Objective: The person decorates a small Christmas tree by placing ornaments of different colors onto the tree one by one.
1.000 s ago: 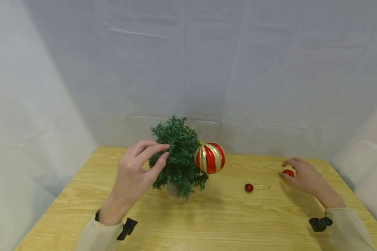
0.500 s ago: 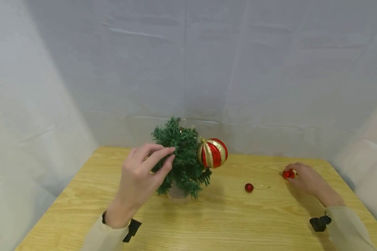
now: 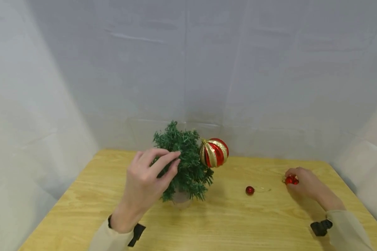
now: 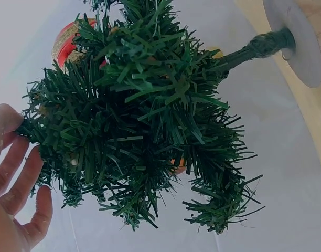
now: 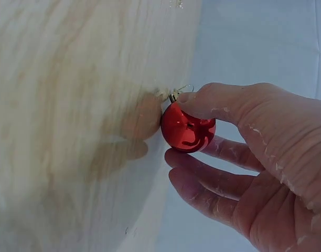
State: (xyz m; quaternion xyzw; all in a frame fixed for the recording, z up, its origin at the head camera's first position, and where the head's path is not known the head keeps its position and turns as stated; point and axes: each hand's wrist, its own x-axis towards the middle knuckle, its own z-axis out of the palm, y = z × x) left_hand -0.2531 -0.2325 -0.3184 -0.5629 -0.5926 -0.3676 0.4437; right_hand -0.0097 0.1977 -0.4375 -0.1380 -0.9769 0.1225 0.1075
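A small artificial Christmas tree [image 3: 190,167] on a round base [image 4: 296,39] stands left of centre on the table. My left hand [image 3: 146,179] pinches the tip of one of its green branches [image 4: 32,125] between thumb and fingers. A large red-and-gold striped bauble [image 3: 216,153] hangs on the tree's right side. At the right of the table, my right hand [image 3: 309,184] holds a shiny red bauble [image 5: 186,128] by thumb and fingers, the thumb lying near its gold cap [image 5: 174,96]. This bauble is at the tabletop; whether it touches is unclear.
A smaller dark red bauble [image 3: 249,190] with a thin gold loop lies on the wooden table [image 3: 226,223] between the tree and my right hand. Behind the table hangs a pale sheet [image 3: 207,69]. An orange ornament [image 4: 178,166] shows partly among the branches.
My left hand and the tree have shifted right, and the striped bauble has swung right with it. My right fingers have closed round the red bauble.
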